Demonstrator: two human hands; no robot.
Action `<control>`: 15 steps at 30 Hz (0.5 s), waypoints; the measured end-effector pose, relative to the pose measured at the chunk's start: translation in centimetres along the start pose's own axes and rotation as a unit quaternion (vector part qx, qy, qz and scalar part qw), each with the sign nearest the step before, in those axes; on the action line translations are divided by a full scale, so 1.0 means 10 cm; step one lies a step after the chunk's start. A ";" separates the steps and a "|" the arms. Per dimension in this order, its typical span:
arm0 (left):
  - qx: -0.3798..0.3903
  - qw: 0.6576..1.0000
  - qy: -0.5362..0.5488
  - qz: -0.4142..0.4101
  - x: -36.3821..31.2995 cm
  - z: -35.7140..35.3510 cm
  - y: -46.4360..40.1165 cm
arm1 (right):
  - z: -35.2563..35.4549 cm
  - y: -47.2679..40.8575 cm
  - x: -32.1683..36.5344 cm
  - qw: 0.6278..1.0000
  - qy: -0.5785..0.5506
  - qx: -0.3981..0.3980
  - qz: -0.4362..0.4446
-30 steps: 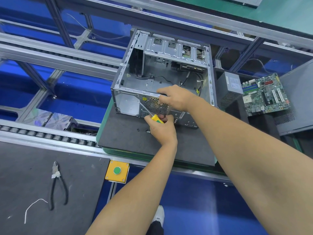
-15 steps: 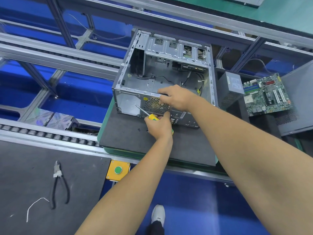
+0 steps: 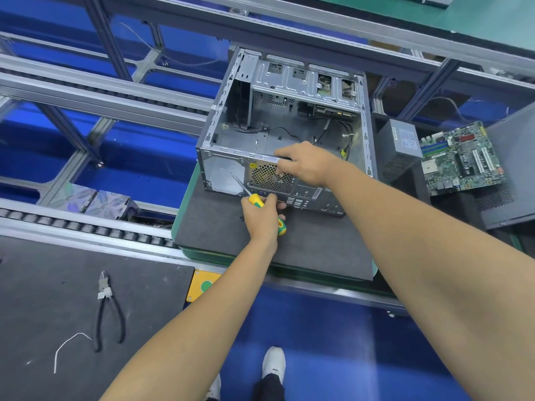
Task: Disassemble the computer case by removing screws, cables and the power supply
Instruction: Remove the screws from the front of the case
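Observation:
An open grey computer case (image 3: 231,134) lies on a dark foam mat (image 3: 318,250), its rear panel facing me. My left hand (image 3: 260,218) grips a yellow-and-green screwdriver (image 3: 254,199), whose shaft points up-left at the rear panel beside the round fan grille (image 3: 265,176). My right hand (image 3: 304,166) holds the top rear edge of the case, fingers curled over the rim above the grille. Black cables (image 3: 278,130) lie inside the case. A small dark screw (image 3: 241,219) lies on the mat by my left hand.
A black power supply (image 3: 399,149) and a green motherboard (image 3: 460,157) sit to the right of the case. Cutting pliers (image 3: 108,311) and a white wire scrap (image 3: 68,347) lie on the near-left mat. A yellow box with a green button (image 3: 202,285) sits at the conveyor edge.
My left hand has shifted the screwdriver a little left and up along the rear panel. My right hand stays on the case's top edge.

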State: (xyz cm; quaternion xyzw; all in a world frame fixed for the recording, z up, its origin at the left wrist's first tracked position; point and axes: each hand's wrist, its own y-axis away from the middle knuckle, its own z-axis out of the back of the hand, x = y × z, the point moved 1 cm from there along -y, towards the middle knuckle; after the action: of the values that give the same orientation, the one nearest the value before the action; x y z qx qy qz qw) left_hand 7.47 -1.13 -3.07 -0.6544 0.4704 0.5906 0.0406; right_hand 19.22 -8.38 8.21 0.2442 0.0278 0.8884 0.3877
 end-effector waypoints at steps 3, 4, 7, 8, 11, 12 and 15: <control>0.003 1.000 0.026 0.009 -0.08 0.03 -0.01 | 0.01 0.00 0.01 1.000 0.003 0.003 0.002; 0.002 1.000 0.030 0.008 -0.10 0.07 -0.02 | 0.01 0.00 0.01 1.000 0.002 0.005 0.003; -0.002 1.000 0.014 -0.002 -0.17 0.23 -0.04 | 0.01 0.03 0.00 1.000 -0.006 0.004 -0.005; 0.000 1.000 0.001 -0.006 -0.19 0.30 -0.05 | 0.02 0.03 0.00 1.000 -0.009 0.001 -0.006; 0.013 0.997 -0.062 -0.040 -0.29 0.49 -0.04 | 0.02 0.04 -0.01 1.000 -0.005 -0.006 0.000; 0.019 0.994 -0.090 -0.058 -0.33 0.54 -0.02 | 0.02 0.04 -0.01 1.000 0.001 -0.006 -0.001; 0.041 0.978 -0.168 -0.116 -0.45 0.67 0.05 | 0.01 0.04 -0.01 1.000 0.003 -0.007 -0.003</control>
State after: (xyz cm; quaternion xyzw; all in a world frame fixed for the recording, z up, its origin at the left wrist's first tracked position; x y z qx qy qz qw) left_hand 2.85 5.17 -1.19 -0.5938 0.4016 0.6637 0.2138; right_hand 19.11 -8.75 8.35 0.2384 0.0236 0.8883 0.3917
